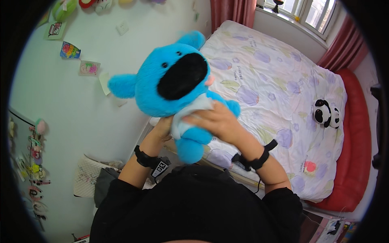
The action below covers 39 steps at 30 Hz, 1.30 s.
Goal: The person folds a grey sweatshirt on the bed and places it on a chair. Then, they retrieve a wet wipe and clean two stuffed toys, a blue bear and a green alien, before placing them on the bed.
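A blue plush toy [156, 89] with a big black nose, round ears and a small pink mouth is held up in front of me, tilted to one side. My left hand [164, 128] grips it below the head, its fingers mostly hidden behind the toy. Across the toy's chest lies a pale white cloth [179, 124]. My right hand [216, 121] presses on this cloth from the front, fingers bent over it and slightly blurred. Whether the cloth is loose or part of the toy is hard to tell.
Beyond the toy stands a bed with a floral sheet [263, 85] and a red padded headboard [352, 162]. A panda plush [326, 114] lies on it. Cards and a white wall [121, 52] are at left. A folded quilted pad [87, 176] sits lower left.
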Each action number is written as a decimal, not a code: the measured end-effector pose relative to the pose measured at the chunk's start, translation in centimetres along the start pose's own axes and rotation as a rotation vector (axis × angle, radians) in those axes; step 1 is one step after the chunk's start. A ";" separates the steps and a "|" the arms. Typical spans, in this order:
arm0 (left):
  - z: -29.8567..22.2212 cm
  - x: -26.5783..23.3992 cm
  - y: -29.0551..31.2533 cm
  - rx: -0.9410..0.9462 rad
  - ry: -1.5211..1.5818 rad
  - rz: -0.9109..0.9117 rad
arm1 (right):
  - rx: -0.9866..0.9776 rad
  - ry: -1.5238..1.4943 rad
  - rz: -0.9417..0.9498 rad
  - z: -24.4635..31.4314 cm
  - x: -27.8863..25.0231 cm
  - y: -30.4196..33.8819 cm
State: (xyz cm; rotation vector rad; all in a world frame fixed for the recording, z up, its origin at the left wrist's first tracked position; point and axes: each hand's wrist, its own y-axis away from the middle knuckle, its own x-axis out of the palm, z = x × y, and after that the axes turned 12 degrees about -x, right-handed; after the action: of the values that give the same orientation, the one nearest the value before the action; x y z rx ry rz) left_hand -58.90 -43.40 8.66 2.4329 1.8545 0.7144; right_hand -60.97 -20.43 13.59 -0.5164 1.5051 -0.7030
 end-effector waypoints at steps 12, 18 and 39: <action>1.6 1.1 -1.5 0.426 -0.615 -0.053 | 0.194 0.213 -0.087 2.5 4.0 1.1; 0.2 1.9 -1.4 0.103 0.133 0.070 | 0.069 0.057 -0.100 1.9 2.1 5.0; 0.5 -1.0 -0.2 -0.188 0.086 0.098 | 0.537 -0.350 -0.250 -0.6 -2.8 0.2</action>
State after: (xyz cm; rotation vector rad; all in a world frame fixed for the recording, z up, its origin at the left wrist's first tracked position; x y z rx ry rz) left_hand -59.15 -44.09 7.80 2.4217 1.6185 0.9656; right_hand -61.38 -18.30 15.45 -0.3900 0.8826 -1.1066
